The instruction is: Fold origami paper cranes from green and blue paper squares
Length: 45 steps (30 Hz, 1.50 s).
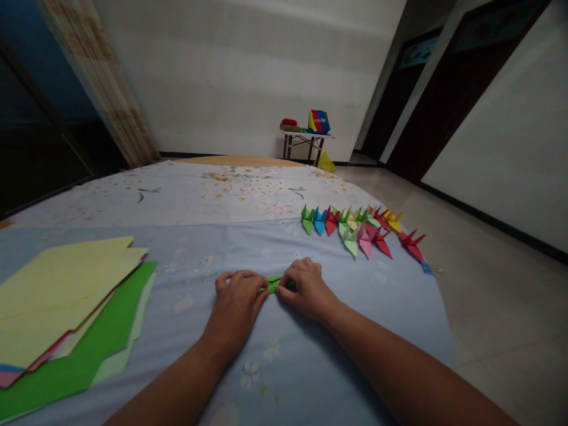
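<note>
A small folded piece of green paper (274, 284) lies low over the blue cloth, between my two hands. My left hand (241, 294) pinches its left end, thumb and fingers pressed together. On the other end, my right hand (307, 287) has its thumb and forefinger closed on the paper. Much of the paper is hidden under the fingers, so its full shape does not show. To the right beyond my hands stand several folded paper cranes (331, 221) in green, blue, red, yellow and pink.
A stack of coloured paper sheets (66, 284), yellow on top with green below, lies at the left. Patterned cloths cover the table (248, 189). Against the far wall, a small stand (306, 136) carries a colourful box (318, 121). A yellow bag (326, 162) is on the floor.
</note>
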Tool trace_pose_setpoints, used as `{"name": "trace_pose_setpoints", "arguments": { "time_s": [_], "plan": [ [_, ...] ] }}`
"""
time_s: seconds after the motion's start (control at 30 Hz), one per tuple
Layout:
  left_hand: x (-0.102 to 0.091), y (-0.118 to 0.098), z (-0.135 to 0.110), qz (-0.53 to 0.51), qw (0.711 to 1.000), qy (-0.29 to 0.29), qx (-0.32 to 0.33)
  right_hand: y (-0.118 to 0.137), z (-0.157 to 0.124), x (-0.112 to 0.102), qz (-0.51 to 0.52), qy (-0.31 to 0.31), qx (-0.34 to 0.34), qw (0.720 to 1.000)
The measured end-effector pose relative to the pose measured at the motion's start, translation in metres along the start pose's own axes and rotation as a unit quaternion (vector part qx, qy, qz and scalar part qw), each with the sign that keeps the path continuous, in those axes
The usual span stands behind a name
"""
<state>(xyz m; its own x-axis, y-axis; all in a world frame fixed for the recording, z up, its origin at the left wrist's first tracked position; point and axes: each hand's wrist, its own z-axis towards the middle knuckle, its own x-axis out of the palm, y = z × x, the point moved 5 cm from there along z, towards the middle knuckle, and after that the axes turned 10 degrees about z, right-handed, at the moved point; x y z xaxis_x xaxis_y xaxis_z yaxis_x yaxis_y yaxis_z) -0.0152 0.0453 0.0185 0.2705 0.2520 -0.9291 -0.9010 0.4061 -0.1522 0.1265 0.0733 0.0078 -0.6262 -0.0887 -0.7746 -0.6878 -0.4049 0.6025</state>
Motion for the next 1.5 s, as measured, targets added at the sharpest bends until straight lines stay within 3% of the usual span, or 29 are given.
{"name": "trace_pose_setpoints", "arguments": {
  "time_s": [0.4, 0.6, 0.8, 1.23, 1.37, 1.5],
  "plan": [
    [-0.002, 0.009, -0.008, 0.043, 0.987, 0.047, 0.148, -0.001, 0.001, 0.0, 0.006, 0.004, 0.015, 1.0],
    [-0.001, 0.006, -0.008, 0.061, 0.989, 0.03, 0.132, -0.001, 0.003, 0.001, 0.002, 0.007, 0.03, 1.0],
    [0.0, 0.005, -0.008, 0.076, 0.987, 0.064, 0.124, -0.001, 0.003, 0.0, -0.007, 0.006, 0.027, 1.0],
    [-0.001, 0.014, -0.005, 0.034, 0.99, 0.054, 0.126, -0.002, 0.004, -0.001, -0.01, 0.008, 0.032, 0.999],
    [0.0, 0.02, -0.007, 0.02, 0.992, 0.071, 0.106, -0.002, 0.004, -0.001, -0.006, 0.009, 0.034, 0.999],
    [-0.001, 0.019, -0.005, 0.002, 0.996, 0.05, 0.076, -0.001, 0.004, -0.001, -0.007, 0.012, 0.034, 0.999]
  ]
}}
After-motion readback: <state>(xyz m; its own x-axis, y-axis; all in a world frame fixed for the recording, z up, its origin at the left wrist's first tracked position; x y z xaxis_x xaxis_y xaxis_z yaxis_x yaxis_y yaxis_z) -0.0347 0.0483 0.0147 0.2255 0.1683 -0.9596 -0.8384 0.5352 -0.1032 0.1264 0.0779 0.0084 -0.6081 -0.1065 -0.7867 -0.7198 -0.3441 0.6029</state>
